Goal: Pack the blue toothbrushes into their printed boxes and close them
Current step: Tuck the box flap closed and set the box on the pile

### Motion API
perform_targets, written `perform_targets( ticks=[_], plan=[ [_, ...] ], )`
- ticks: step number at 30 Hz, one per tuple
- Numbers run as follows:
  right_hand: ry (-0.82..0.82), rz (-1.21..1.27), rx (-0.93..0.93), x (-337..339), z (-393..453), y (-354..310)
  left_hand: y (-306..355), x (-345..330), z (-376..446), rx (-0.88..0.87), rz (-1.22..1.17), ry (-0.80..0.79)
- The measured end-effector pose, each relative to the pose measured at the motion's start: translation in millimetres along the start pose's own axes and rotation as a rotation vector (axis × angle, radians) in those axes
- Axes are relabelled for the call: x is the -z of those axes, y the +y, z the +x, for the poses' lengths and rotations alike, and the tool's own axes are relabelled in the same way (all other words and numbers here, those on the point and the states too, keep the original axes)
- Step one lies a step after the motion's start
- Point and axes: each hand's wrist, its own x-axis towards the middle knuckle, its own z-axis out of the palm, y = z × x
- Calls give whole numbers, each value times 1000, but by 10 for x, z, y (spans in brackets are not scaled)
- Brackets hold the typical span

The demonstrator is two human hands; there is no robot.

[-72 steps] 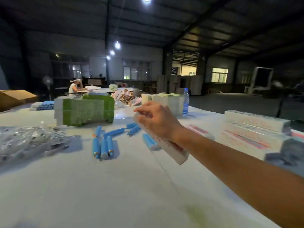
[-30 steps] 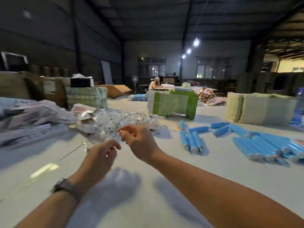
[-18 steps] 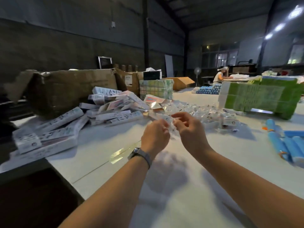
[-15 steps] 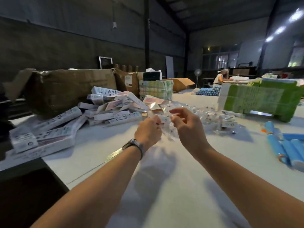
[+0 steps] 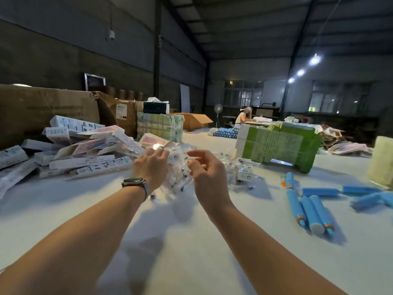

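Observation:
Several blue toothbrushes (image 5: 308, 209) lie on the white table (image 5: 191, 252) to the right of my hands, with more further right (image 5: 361, 195). A heap of printed boxes (image 5: 89, 154) lies at the left. Between them sits a pile of clear plastic packets (image 5: 225, 165) holding small parts. My left hand (image 5: 152, 167), with a watch on the wrist, grips a clear packet (image 5: 176, 182) that hangs below it. My right hand (image 5: 204, 169) is close beside it with fingers curled at the plastic; whether they grip it is unclear.
A green wrapped bundle (image 5: 278, 150) stands behind the packets and a pale stack (image 5: 380, 162) at the right edge. Large cardboard cartons (image 5: 49, 109) line the left. A person (image 5: 242, 117) sits at a far table.
My view swung left from the toothbrushes to the packet pile. The printed box left my right hand. Both hands came to the clear packets and have lifted one slightly.

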Motion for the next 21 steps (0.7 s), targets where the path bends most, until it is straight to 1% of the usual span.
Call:
perform_targets(
  ticks=[2, 4, 6, 7, 8, 9, 10, 11, 12, 14, 16, 18, 20, 21],
  plan=[
    [35, 4, -21, 39, 24, -9, 152, 218, -86, -1, -177, 174],
    [95, -12, -81, 86, 55, -33, 351, 488, -184, 38, -432, 326],
    [182, -38, -208, 139, 103, -30, 551, 761, -280, 167, -776, 426],
    [210, -14, -297, 172, 126, -23, 647, 898, -347, 238, -944, 445],
    [218, 65, -385, 217, 149, -32, 739, 1017, -419, 297, -1112, 429],
    [213, 193, -459, 266, 168, -57, 822, 1106, -503, 337, -1283, 378],
    [190, 330, -504, 318, 192, -80, 893, 1162, -591, 348, -1446, 298],
    [140, 451, -517, 379, 218, -102, 957, 1187, -685, 323, -1558, 204],
    [83, 537, -506, 433, 240, -122, 1012, 1182, -779, 267, -1579, 117],
    [31, 604, -449, 516, 254, -183, 1104, 1107, -926, 127, -1482, -6],
    [-3, 505, -355, 561, 235, -198, 1131, 1018, -1013, 77, -1468, -98],
    [-44, 246, -240, 589, 201, -233, 1078, 966, -1061, 80, -1584, -192],
    [-54, -24, -115, 623, 173, -273, 987, 951, -1071, 142, -1703, -285],
    [-63, -110, -65, 625, 147, -277, 965, 969, -1067, 184, -1766, -331]
  ],
)
